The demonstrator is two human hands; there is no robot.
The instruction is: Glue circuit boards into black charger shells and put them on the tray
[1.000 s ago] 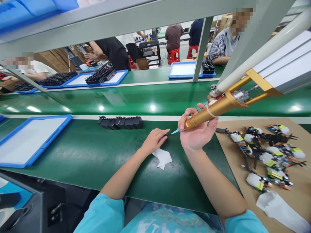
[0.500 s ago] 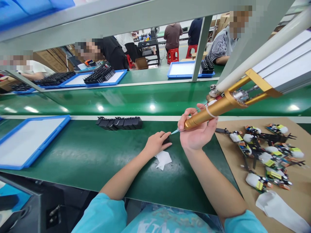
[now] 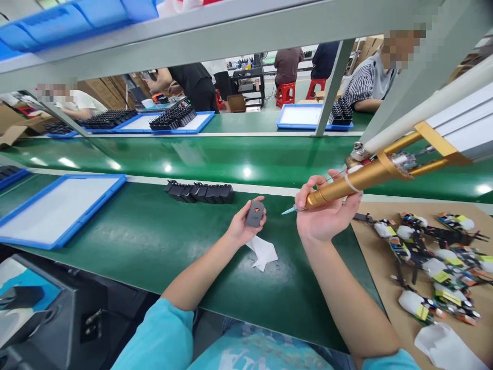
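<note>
My left hand (image 3: 239,226) is closed around a small dark charger housing (image 3: 254,214), its end face with an orange-lined port slot turned up towards me. In my right hand (image 3: 321,216) lies a gold glue dispenser (image 3: 339,187), fingers wrapped round its barrel. Its pale blue nozzle (image 3: 289,209) points left at the housing, with a gap between them. Below my left hand a crumpled white wipe (image 3: 264,252) rests on the green bench. Beyond it stands a row of black charger housings (image 3: 200,192).
At left is a blue-rimmed white tray (image 3: 63,239). Cardboard (image 3: 370,246) on the right carries several circuit board assemblies (image 3: 447,262) and a white cloth (image 3: 447,344). A shelf beam (image 3: 231,31) crosses above. Co-workers sit and stand beyond the green belt (image 3: 215,154).
My left hand has turned over, bringing the charger housing's port face into view. The nozzle, near my left fingertips before, now stands apart from them. The whole view has shifted slightly.
</note>
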